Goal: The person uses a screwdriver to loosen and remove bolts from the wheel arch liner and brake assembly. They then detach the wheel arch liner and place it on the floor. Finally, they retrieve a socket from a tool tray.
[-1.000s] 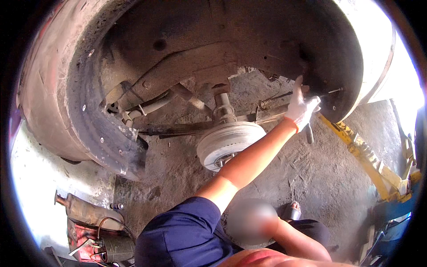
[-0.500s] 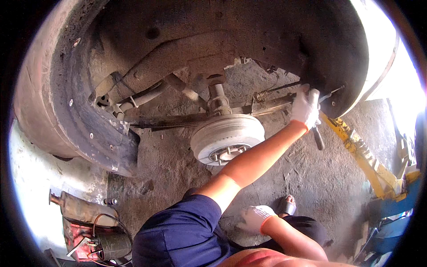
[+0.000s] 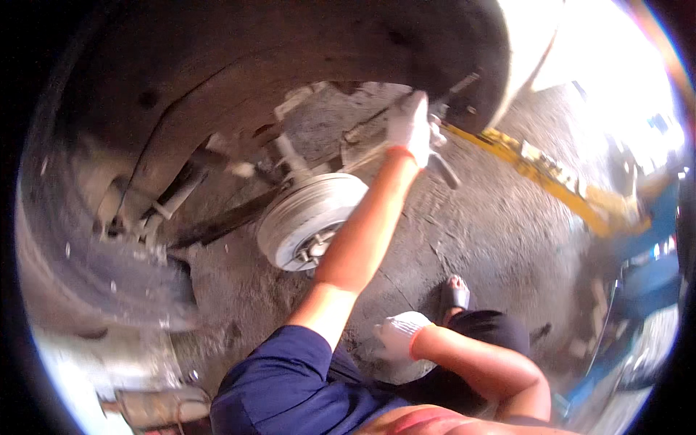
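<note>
My left hand (image 3: 409, 130), in a white knit glove with an orange cuff, reaches up under the wheel arch (image 3: 348, 43). Its fingers are wrapped round a hand tool with a thick grey-brown handle (image 3: 443, 170) and a thin metal shaft (image 3: 462, 83). Blur hides the tool's exact kind. Below my forearm is a bare, round wheel hub with a brake drum (image 3: 290, 235), its studs showing. My right hand (image 3: 399, 335), gloved the same way, is low in front of me beside my leg. Its fingers bend down out of sight and are smeared.
A yellow metal arm (image 3: 536, 172) slopes down to a blue frame (image 3: 638, 232) on the right. Suspension bars (image 3: 225, 217) run behind the drum. A rusty cylinder (image 3: 156, 407) lies at lower left. My sandalled foot (image 3: 458, 291) rests on rough concrete (image 3: 507, 254).
The whole view has turned and blurred, so the drum and wheel arch sit further left and tilted. My left hand still grips the tool. My right hand stays low near my leg.
</note>
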`<state>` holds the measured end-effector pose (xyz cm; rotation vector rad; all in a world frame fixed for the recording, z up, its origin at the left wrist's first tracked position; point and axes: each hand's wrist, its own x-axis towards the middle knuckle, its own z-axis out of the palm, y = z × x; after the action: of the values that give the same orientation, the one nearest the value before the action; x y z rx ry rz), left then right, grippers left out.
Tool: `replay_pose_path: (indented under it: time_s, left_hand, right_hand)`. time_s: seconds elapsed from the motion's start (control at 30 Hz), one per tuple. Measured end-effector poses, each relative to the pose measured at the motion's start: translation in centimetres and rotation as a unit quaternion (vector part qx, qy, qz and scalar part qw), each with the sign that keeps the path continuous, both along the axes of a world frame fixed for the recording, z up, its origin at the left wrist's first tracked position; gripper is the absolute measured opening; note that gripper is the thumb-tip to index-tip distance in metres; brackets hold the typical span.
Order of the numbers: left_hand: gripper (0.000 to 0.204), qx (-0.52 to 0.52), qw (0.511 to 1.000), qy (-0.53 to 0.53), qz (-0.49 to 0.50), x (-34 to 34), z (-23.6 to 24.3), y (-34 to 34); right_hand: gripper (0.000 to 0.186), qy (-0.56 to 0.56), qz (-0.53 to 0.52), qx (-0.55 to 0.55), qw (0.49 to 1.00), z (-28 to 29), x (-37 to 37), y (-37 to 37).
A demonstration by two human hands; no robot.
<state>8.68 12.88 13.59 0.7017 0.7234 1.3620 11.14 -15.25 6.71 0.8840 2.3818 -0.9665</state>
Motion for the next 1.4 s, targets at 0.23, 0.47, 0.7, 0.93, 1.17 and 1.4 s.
replay_pose_path:
  time_s: [0.23, 0.47, 0.7, 0.93, 1.17, 1.4]
  left_hand:
    - [0.035, -0.002, 1.0, 0.016, 0.012, 0.1, 1.8, -1.3]
    - [0.037, 0.128, 0.985, 0.026, 0.111, 0.8, 1.7, -1.5]
    - [0.033, -0.073, 0.993, -0.058, -0.065, -1.2, 1.3, 0.3]
    - [0.021, 0.033, 0.999, -0.003, 0.027, 0.6, 1.2, -1.1]
    - [0.09, 0.076, 0.993, -0.071, -0.057, -0.8, -0.3, 0.3]
    - [0.036, -0.027, 0.999, 0.022, 0.01, 0.0, 1.3, -0.5]
  right_hand:
    - [0.034, -0.005, -0.044, 0.015, 0.999, -1.6, 0.4, 0.3]
    - [0.033, 0.02, -0.068, 0.026, 0.997, -1.8, 0.1, 0.6]
    - [0.041, -0.011, -0.017, -0.002, 1.0, -2.9, -1.3, 0.7]
    - [0.032, 0.012, -0.049, 0.015, 0.999, -1.1, -1.3, 0.6]
    - [0.032, 0.024, -0.042, 0.02, 0.999, -1.5, -1.4, 0.4]
    - [0.045, -0.002, -0.022, -0.007, 1.0, -1.8, -1.6, 0.7]
